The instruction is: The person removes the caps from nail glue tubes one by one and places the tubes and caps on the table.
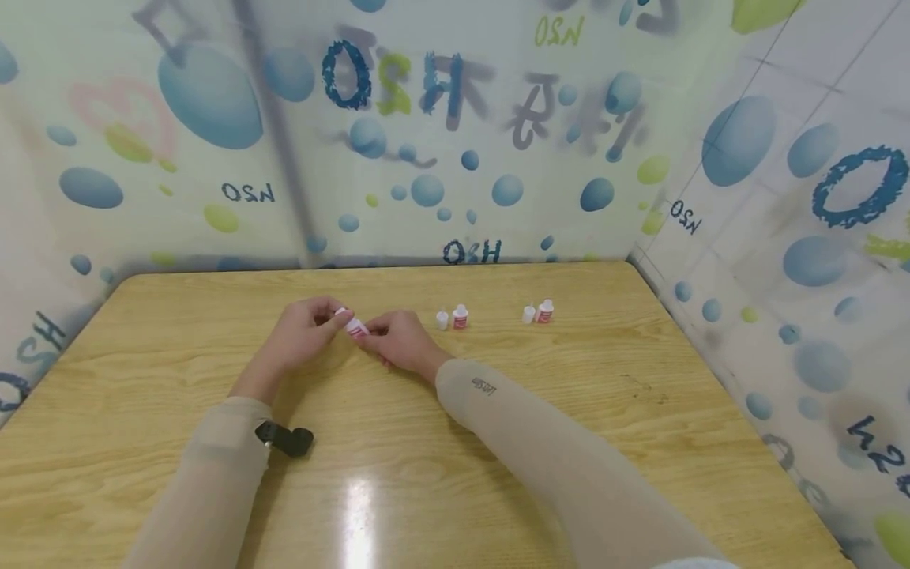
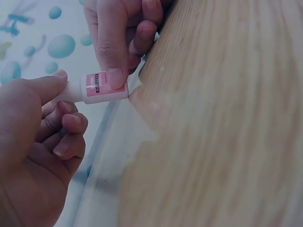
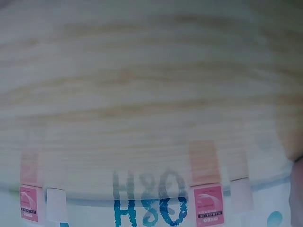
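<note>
A small white bottle of nail glue (image 1: 356, 328) with a pink label is held tilted between both hands, a little above the table. My left hand (image 1: 302, 336) pinches its white cap end (image 2: 71, 91) between thumb and fingers. From the other side, my right hand (image 1: 404, 340) grips the labelled body (image 2: 105, 86), thumb across the label. In the right wrist view only a blurred edge of a hand shows at the far right. To the right of the hands stand two more nail glue bottles (image 1: 460, 318) (image 1: 545, 311), each beside a white cap (image 1: 442, 320) (image 1: 528, 314).
The wooden table (image 1: 569, 411) has a glossy surface that mirrors light. Behind it runs a wall covering (image 1: 426, 190) with blue and green bubbles and lettering; another patterned wall (image 1: 803, 237) flanks the right side. A black strap device (image 1: 284, 438) sits at the left sleeve.
</note>
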